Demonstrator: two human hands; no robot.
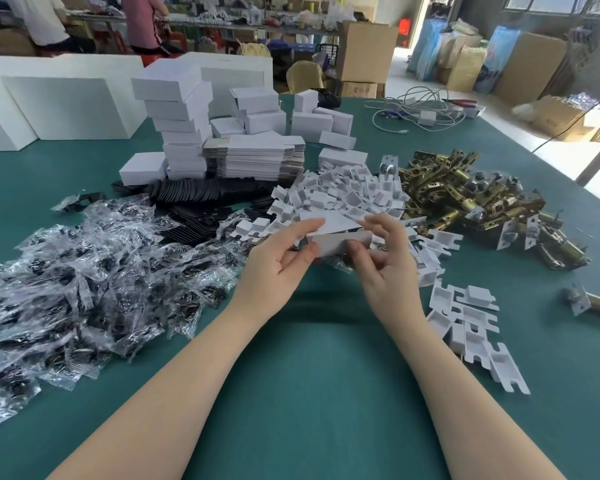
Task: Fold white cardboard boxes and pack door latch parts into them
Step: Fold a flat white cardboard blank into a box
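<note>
Box [338, 237] sits up off the green table [309, 393], pinched between both hands: left hand [281, 268] grips one end, right hand [385, 261] curls round the other, so flaps stay reachable. Brass latches [465, 199] piled just right.

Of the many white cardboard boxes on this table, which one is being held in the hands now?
The small white box in front of the white insert pile, gripped by the left hand and right hand. Its lid flap is open; the others sit stacked behind, untouched.
</note>
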